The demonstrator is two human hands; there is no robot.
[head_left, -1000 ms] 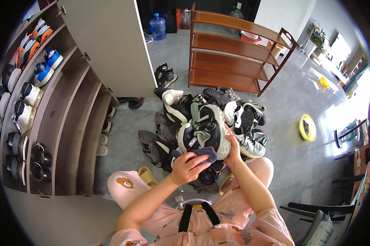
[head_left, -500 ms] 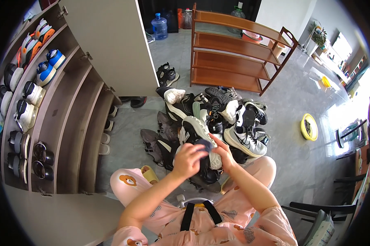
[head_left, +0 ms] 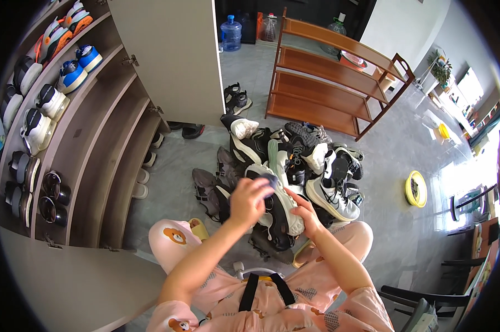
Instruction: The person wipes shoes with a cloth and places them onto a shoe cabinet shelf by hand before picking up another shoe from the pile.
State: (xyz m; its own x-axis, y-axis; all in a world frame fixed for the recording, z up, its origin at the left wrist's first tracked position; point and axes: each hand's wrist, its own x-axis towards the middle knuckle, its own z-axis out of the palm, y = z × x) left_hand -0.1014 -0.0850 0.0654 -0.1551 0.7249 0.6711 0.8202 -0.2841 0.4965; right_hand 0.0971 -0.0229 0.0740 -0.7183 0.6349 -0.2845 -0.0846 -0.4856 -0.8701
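My right hand [head_left: 306,214] grips a black and white sneaker [head_left: 283,206] by its side, fingers wrapped along the pale sole. The shoe is held tilted above a heap of shoes. In my left hand [head_left: 248,200] is a small dark blue cloth [head_left: 268,180], somewhat blurred, at the shoe's far end. Right beyond my hands, a white sneaker with black laces [head_left: 332,193] lies in the heap, near several black trainers. Dark grey shoes [head_left: 208,190] lie left of my left hand.
An open shoe cabinet [head_left: 97,149] with several pairs stands at left, its door [head_left: 169,61] swung out. A brown wooden rack [head_left: 327,86] stands beyond the heap. A yellow basin [head_left: 416,188] is on the floor at right. Black chairs [head_left: 427,296] stand lower right.
My left hand and the cloth have moved left and up along the sneaker. The shoe has turned, showing more of its dark side. The whole view has shifted a little.
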